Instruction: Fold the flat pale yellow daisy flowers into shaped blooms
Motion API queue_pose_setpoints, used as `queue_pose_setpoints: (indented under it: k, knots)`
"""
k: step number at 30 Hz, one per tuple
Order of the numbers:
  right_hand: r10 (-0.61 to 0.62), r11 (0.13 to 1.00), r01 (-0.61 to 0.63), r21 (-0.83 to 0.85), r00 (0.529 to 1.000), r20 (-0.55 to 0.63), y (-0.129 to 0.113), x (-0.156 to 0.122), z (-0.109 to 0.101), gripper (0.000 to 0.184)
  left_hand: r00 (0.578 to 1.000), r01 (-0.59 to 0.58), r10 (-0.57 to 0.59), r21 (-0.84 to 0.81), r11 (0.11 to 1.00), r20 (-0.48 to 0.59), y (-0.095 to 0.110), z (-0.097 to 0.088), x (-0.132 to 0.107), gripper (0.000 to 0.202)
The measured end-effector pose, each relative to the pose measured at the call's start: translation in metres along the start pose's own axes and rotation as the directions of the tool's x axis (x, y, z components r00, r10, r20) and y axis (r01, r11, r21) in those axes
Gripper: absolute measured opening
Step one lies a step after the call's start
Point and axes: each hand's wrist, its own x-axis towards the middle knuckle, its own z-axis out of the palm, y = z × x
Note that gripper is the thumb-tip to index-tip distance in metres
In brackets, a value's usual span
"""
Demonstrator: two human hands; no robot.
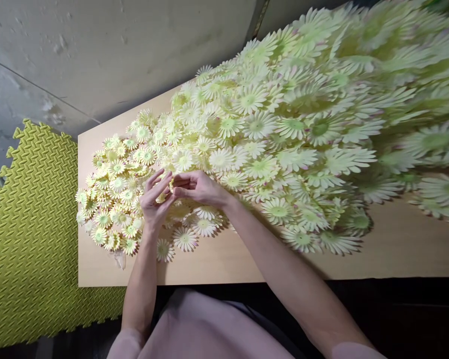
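My left hand (155,199) and my right hand (201,188) meet at their fingertips above the left part of a flower pile. A small pale-yellow flower piece (171,184) is pinched between them, mostly covered by the fingers. Curved fingers and thumb close on it from the left, while the right thumb and fingers press together on its other side. Around the hands lie many artificial daisy heads (182,159), cream with green centres and pinkish petal tips. Smaller heads (117,184) are heaped left of my left hand; single daisies (186,239) lie flat just below my hands.
The wooden table (209,267) carries the pile, which grows taller and blurred to the right. A yellow-green foam mat (41,224) lies beyond the left edge. Behind stands a grey wall (134,50). A scrap of clear plastic (118,260) rests near the front left.
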Motion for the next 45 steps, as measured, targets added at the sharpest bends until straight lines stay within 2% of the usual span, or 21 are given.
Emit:
queue_pose_setpoints:
  k: [4,7,12,16,20,24,26,29,33,36,39,43,45]
  knots:
    - [-0.03,1.0,0.03,0.001,0.997,-0.075,0.001,0.0,-0.001,0.038,0.996,-0.066,0.064,0.027,0.997,0.054,-0.002,0.001,0.002,0.058]
    - [-0.074,0.997,0.07,-0.037,0.987,-0.144,0.002,0.0,-0.002,0.034,0.997,-0.033,0.036,-0.033,0.999,0.069,-0.004,0.001,0.001,0.06]
    - [-0.062,0.996,0.063,-0.058,0.998,0.011,-0.004,-0.002,-0.002,0.035,0.982,0.186,-0.177,-0.21,0.96,0.061,-0.003,-0.001,-0.002,0.061]
    - [-0.075,0.994,0.08,-0.074,0.995,0.062,-0.007,-0.002,0.0,0.036,0.969,0.246,-0.245,-0.251,0.936,0.034,-0.001,-0.003,-0.002,0.052]
    - [-0.072,0.996,0.069,-0.053,0.996,-0.058,0.001,-0.001,-0.005,0.029,0.969,0.239,-0.248,-0.272,0.932,0.004,-0.001,-0.004,0.0,0.051]
    - [-0.076,0.995,0.085,0.043,0.982,-0.172,0.009,0.002,-0.008,0.036,0.963,0.255,-0.269,-0.278,0.926,-0.009,0.003,-0.003,0.002,0.054]
    - [-0.114,0.989,0.132,0.069,0.969,-0.221,0.009,0.003,-0.007,0.034,0.947,0.301,-0.322,-0.317,0.899,-0.016,0.004,-0.002,0.001,0.055]
    - [-0.186,0.976,0.21,0.051,0.935,-0.303,0.007,0.004,-0.002,0.029,0.897,0.405,-0.441,-0.354,0.843,-0.025,0.005,-0.001,-0.002,0.048]
    - [-0.287,0.957,0.256,-0.136,0.899,-0.332,0.007,0.003,0.001,0.025,0.828,0.513,-0.56,-0.363,0.778,-0.029,0.003,0.0,-0.005,0.043]
    - [-0.333,0.932,0.276,-0.235,0.908,-0.254,0.008,0.002,0.0,0.02,0.808,0.513,-0.585,-0.399,0.76,-0.074,0.003,0.0,-0.004,0.044]
    - [-0.27,0.956,0.237,-0.174,0.942,-0.199,0.009,0.001,-0.002,0.023,0.807,0.472,-0.569,-0.407,0.782,-0.157,0.002,0.0,-0.002,0.04]
    - [-0.206,0.976,0.18,-0.122,0.947,-0.247,0.01,0.003,-0.003,0.029,0.82,0.422,-0.519,-0.356,0.833,-0.241,0.001,-0.001,-0.002,0.031]
    - [-0.18,0.983,0.166,-0.077,0.948,-0.261,0.011,0.005,-0.003,0.032,0.852,0.397,-0.473,-0.314,0.863,-0.224,0.002,-0.002,-0.003,0.028]
